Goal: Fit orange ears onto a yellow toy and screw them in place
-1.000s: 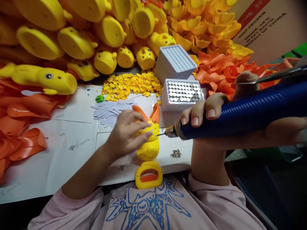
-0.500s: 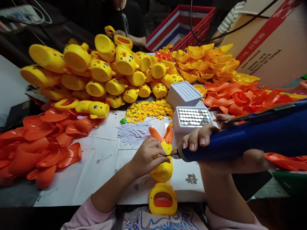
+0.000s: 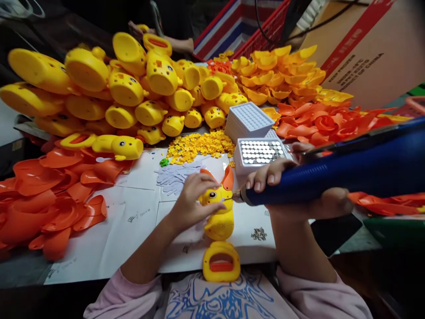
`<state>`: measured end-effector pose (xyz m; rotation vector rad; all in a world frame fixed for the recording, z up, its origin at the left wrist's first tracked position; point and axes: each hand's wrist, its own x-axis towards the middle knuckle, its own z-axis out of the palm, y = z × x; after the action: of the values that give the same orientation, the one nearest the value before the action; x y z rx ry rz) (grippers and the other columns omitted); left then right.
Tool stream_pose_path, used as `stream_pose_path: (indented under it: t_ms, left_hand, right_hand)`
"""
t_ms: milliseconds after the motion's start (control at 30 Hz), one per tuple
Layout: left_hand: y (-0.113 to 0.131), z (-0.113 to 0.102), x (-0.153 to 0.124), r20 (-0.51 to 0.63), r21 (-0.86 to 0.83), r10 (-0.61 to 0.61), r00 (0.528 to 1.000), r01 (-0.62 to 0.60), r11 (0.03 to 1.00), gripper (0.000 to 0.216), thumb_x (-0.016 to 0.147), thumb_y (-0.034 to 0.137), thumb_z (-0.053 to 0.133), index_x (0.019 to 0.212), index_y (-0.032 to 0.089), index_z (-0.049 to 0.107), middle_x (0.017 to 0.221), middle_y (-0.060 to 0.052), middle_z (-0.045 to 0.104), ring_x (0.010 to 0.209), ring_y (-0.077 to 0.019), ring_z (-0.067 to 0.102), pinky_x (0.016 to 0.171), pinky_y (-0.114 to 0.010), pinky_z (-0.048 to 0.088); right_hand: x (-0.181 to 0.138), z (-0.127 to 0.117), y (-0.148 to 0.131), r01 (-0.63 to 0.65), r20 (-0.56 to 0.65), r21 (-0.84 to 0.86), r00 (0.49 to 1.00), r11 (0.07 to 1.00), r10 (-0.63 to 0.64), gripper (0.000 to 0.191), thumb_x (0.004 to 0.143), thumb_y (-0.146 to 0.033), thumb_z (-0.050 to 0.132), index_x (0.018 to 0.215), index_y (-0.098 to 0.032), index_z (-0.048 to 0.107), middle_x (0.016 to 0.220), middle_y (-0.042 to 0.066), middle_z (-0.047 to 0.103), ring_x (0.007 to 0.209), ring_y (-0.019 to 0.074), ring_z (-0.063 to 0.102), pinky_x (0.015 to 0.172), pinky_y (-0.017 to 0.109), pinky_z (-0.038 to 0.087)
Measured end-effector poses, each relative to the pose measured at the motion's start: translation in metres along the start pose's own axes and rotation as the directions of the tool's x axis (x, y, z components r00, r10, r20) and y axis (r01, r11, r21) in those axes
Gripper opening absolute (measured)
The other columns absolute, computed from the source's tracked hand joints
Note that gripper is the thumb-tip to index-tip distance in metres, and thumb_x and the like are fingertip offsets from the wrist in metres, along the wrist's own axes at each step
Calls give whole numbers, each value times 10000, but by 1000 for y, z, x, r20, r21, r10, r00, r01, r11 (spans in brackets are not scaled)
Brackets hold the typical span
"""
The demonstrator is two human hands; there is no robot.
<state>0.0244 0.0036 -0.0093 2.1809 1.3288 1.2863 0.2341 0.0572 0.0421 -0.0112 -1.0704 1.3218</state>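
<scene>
**Toy held under a blue driver's tip**

The yellow toy (image 3: 217, 212) with orange ears lies on the white desk (image 3: 133, 221) just in front of the person, its looped handle at the near edge. The left hand (image 3: 191, 201) holds the toy's head from the left, fingers curled around it. The right hand (image 3: 282, 186) is closed around a blue driver (image 3: 332, 173), whose tip meets the toy's right side. Just behind the toy stands a tray (image 3: 260, 153) of screws. A small heap of loose screws (image 3: 258, 233) lies right of the toy. Behind and left of it are yellow chips (image 3: 199, 146), piled yellow heads (image 3: 133, 97) and orange shells (image 3: 49, 199).
</scene>
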Motion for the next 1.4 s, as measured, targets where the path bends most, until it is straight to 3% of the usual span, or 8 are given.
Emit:
stream_pose_path:
  t_ms: [100, 200, 300, 400, 600, 933, 1100, 1400]
  left_hand:
    - [-19, -1, 0, -25, 52, -137, 990, 138, 989, 336, 901, 407, 702, 1186, 231, 686, 1379, -128, 618, 1324, -305, 542, 1161, -545, 398]
    - [-34, 6, 0, 63, 28, -286, 956, 285, 958, 432, 874, 416, 689, 1268, 242, 653, 1566, -141, 454, 1482, -344, 396, 1230, -600, 299]
    - [-39, 14, 1, 167, -28, -351, 921, 361, 932, 522, 847, 463, 692, 1316, 245, 621, 1644, -141, 318, 1548, -356, 287, 1249, -599, 268]
    - [-38, 20, 1, 259, -55, -380, 888, 406, 912, 541, 837, 476, 685, 1316, 233, 626, 1627, -149, 288, 1555, -363, 260, 1249, -581, 287]
    - [-36, 23, 0, 249, -41, -361, 899, 382, 923, 504, 829, 447, 679, 1275, 215, 644, 1546, -144, 319, 1524, -343, 301, 1264, -520, 291]
    - [-33, 27, 0, 244, -15, -382, 891, 398, 917, 464, 823, 422, 673, 1250, 243, 645, 1514, -116, 312, 1498, -334, 314, 1269, -524, 269]
    - [-31, 29, 0, 234, -29, -366, 901, 383, 923, 412, 817, 401, 661, 1201, 251, 679, 1456, -104, 308, 1473, -323, 320, 1269, -518, 258]
    - [-28, 36, -1, 189, -2, -347, 919, 354, 935, 337, 787, 388, 655, 1076, 216, 671, 1352, -113, 316, 1384, -333, 373, 1233, -514, 316]
  right_hand:
    - [8, -3, 1, 2, -69, -53, 998, 999, -6, 260, 831, -509, 673, 835, -258, 606, 675, 14, 695, 512, 206, 666, 479, 365, 575]
    - [12, -9, 3, -56, -126, -108, 991, 993, 43, 350, 783, -580, 698, 760, -249, 586, 621, -2, 656, 480, 201, 653, 446, 352, 559]
    - [12, -13, 5, -51, -136, -143, 990, 988, 31, 392, 769, -627, 701, 736, -250, 600, 622, -10, 654, 484, 192, 653, 445, 340, 561]
    - [12, -14, 7, 10, -166, -200, 985, 980, -44, 324, 789, -578, 707, 772, -264, 629, 644, -31, 667, 486, 165, 644, 462, 311, 573]
    - [14, -14, 14, 38, -215, -252, 972, 967, -94, 297, 799, -544, 704, 768, -258, 627, 620, -40, 649, 477, 151, 646, 445, 274, 566]
    - [12, -16, 17, -29, -226, -290, 973, 957, -39, 372, 741, -612, 709, 884, -282, 616, 608, -50, 616, 443, 172, 615, 426, 319, 561]
    - [8, -15, 17, -23, -176, -247, 984, 969, -21, 345, 758, -572, 721, 885, -272, 607, 637, -43, 650, 477, 181, 646, 489, 346, 596]
    - [7, -6, 19, -46, -129, -294, 992, 955, 8, 408, 733, -598, 768, 820, -232, 609, 599, -29, 631, 456, 171, 625, 463, 323, 565]
